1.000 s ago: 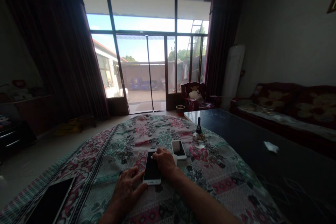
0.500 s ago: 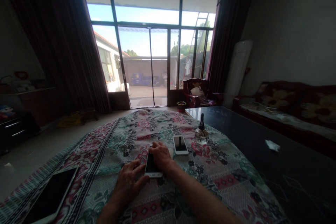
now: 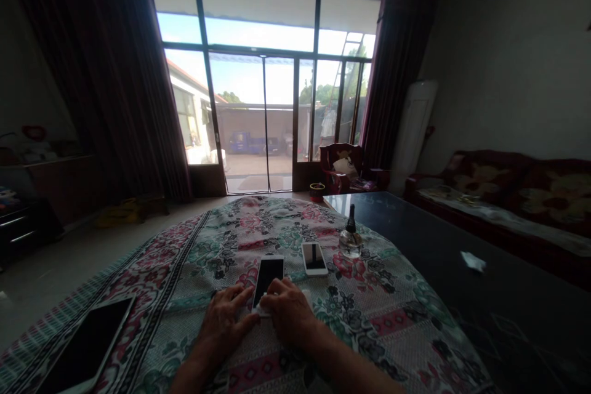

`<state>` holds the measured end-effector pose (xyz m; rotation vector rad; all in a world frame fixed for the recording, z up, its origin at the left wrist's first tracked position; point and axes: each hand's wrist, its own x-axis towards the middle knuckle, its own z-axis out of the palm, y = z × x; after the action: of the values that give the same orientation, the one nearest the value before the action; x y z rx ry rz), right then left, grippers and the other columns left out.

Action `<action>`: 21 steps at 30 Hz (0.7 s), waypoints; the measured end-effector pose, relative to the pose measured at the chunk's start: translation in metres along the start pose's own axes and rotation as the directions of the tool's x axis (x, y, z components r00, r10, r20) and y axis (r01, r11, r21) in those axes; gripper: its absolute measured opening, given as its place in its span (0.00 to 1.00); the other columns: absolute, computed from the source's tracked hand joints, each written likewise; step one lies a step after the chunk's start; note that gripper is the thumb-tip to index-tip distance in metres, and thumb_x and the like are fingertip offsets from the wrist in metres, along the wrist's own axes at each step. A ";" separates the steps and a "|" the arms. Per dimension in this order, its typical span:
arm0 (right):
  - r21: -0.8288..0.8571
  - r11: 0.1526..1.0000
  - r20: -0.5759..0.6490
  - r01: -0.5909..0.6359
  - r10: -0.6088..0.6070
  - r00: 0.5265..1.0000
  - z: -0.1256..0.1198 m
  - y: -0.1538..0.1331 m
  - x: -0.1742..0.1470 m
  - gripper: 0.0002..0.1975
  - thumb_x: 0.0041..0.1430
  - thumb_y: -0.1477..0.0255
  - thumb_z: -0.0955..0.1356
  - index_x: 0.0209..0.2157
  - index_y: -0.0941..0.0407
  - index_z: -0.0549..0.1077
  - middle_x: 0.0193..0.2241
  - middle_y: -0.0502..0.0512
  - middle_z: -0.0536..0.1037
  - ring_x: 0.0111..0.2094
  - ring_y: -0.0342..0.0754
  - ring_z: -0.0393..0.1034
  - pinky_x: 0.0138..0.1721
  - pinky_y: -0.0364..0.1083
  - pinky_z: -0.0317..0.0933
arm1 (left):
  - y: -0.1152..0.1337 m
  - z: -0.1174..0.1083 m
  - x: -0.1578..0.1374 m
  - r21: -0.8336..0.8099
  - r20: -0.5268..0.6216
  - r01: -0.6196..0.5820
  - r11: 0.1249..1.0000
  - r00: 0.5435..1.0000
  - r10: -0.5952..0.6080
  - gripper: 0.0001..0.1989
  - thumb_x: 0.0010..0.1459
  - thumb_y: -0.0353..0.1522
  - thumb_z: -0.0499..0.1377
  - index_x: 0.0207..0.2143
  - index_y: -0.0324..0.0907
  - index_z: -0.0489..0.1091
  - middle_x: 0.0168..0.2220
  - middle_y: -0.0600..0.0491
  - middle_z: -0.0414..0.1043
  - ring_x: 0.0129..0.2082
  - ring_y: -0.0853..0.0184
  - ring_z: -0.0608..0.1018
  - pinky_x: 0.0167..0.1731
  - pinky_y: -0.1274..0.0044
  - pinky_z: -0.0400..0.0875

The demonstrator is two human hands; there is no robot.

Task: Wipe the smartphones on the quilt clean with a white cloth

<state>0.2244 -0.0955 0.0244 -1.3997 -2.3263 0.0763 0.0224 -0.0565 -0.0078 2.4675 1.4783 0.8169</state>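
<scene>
A white smartphone (image 3: 270,271) with a dark screen lies face up on the patterned tablecloth (image 3: 258,351). My right hand (image 3: 290,311) is closed over its lower end, pressing a white tissue (image 3: 306,297) that shows only in small parts around the fingers. At the phone's lower left edge, my left hand (image 3: 226,315) rests with its fingers stretched out, thumb and fingertips at the phone's side. Just beyond my right hand lies a second white smartphone (image 3: 314,259). Near it stands a clear round bottle (image 3: 351,242) with a black top.
A white tablet (image 3: 87,345) with a black screen lies on the cloth at the near left. To the right is a dark tabletop (image 3: 415,265) with a crumpled white paper (image 3: 473,261). Beyond are a red armchair (image 3: 344,166), a sofa (image 3: 508,188) and a glass door (image 3: 244,129).
My right hand has slid from the phone's upper part down to its lower end, uncovering the top of the screen. My left hand stays at the phone's left side.
</scene>
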 end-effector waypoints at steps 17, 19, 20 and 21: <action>-0.025 0.969 -0.037 -0.247 0.246 0.969 -0.001 0.005 0.024 0.12 0.65 0.73 0.62 0.34 0.56 0.77 0.40 0.56 0.72 0.43 0.47 0.66 0.43 0.42 0.58 | 0.004 -0.001 0.001 0.006 0.028 0.013 1.000 1.000 -0.013 0.20 0.52 0.40 0.64 0.49 0.52 0.76 0.50 0.48 0.73 0.50 0.54 0.73 0.52 0.64 0.66; -0.044 0.955 -0.054 -0.294 0.291 0.955 -0.003 0.015 0.039 0.13 0.65 0.75 0.61 0.36 0.57 0.77 0.41 0.58 0.73 0.43 0.47 0.67 0.43 0.42 0.59 | 0.006 -0.002 0.001 0.004 0.034 0.013 1.000 0.999 -0.013 0.20 0.53 0.40 0.63 0.49 0.52 0.75 0.50 0.48 0.73 0.50 0.54 0.73 0.52 0.64 0.66; -0.050 0.952 -0.065 -0.303 0.300 0.952 -0.004 0.020 0.047 0.13 0.65 0.76 0.60 0.38 0.57 0.76 0.42 0.58 0.73 0.44 0.47 0.67 0.44 0.42 0.58 | 0.006 -0.002 0.002 0.003 0.034 0.014 1.000 0.999 -0.014 0.20 0.53 0.39 0.63 0.50 0.52 0.75 0.50 0.48 0.73 0.50 0.54 0.73 0.52 0.64 0.66; -0.055 0.949 -0.073 -0.311 0.307 0.949 -0.004 0.025 0.055 0.14 0.65 0.77 0.59 0.39 0.57 0.76 0.42 0.59 0.73 0.44 0.47 0.67 0.44 0.42 0.58 | 0.006 -0.002 0.002 0.002 0.034 0.015 1.000 0.999 -0.015 0.20 0.53 0.39 0.63 0.50 0.52 0.75 0.50 0.48 0.73 0.50 0.55 0.73 0.52 0.64 0.66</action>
<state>0.2247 -0.0367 0.0399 -1.7642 -2.0568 0.0455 0.0266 -0.0583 -0.0026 2.4560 1.4849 0.7672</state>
